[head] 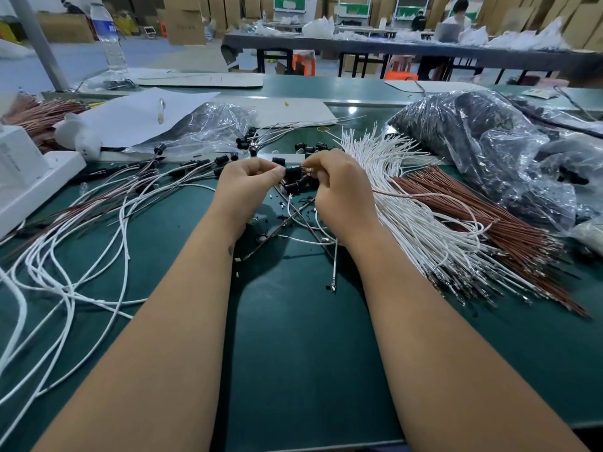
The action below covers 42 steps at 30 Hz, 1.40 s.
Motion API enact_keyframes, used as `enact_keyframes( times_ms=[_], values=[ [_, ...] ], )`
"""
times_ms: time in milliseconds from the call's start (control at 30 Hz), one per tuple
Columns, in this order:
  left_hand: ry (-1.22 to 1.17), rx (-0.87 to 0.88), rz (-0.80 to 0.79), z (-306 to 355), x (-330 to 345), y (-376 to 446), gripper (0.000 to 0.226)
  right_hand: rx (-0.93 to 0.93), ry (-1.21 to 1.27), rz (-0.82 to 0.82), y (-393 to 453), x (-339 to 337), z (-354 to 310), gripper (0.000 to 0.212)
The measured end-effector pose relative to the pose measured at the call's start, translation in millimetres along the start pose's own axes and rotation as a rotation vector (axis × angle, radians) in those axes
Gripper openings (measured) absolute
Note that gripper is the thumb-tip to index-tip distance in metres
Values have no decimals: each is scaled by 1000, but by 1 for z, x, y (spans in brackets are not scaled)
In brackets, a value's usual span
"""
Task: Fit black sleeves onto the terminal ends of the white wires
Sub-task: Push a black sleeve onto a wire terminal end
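Two hands meet above the green table (293, 353): the left hand (249, 182) pinches a black sleeve (292, 172), its long axis running left to right, while the right hand (337, 185), just right of it, pinches a wire end (306, 172) aimed left at the sleeve's opening; unsleeved white wires (401, 190) fan out to the right
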<state>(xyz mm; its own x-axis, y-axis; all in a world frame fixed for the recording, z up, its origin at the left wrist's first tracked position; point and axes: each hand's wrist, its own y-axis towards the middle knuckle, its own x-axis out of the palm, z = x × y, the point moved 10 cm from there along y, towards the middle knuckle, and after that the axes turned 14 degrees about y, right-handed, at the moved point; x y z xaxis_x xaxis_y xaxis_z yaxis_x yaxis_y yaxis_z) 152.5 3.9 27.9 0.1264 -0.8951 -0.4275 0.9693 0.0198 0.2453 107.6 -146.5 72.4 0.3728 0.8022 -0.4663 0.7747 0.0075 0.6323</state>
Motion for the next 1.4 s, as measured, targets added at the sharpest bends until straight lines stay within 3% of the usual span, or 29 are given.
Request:
enact_keyframes(
  times_ms=[333,467,600,667,767,867,1000,1067,1133,1233,1400],
  values=[
    [34,86,0,15,4,-3,5,-17,-5,-88,0,14,-2,25],
    [98,157,-31,26,8,-7,14,-27,-40,-81,2,12,-1,20],
    [247,225,77,32,-4,-9,6,-52,-142,-39,0,8,-3,19],
    [342,174,178,24,-17,-6,8,-6,-203,27,2,-2,6,18],
    [715,-100,411,0,-50,-6,14,83,-221,99,2,-16,21,19],
    [803,-218,466,-7,-62,-11,19,65,-228,83,2,-14,18,19],
    [807,55,465,22,-43,-13,45,7,-208,10,2,-2,8,18],
    [778,286,420,46,-24,-18,46,-10,-146,-24,2,4,4,18],
    [682,451,269,59,-2,-20,39,-20,-101,-67,1,11,0,19],
    [534,470,128,59,11,-22,27,-4,-69,-113,0,16,2,18],
    [515,381,160,44,3,-16,11,107,36,-55,0,9,16,25]
  ],
)
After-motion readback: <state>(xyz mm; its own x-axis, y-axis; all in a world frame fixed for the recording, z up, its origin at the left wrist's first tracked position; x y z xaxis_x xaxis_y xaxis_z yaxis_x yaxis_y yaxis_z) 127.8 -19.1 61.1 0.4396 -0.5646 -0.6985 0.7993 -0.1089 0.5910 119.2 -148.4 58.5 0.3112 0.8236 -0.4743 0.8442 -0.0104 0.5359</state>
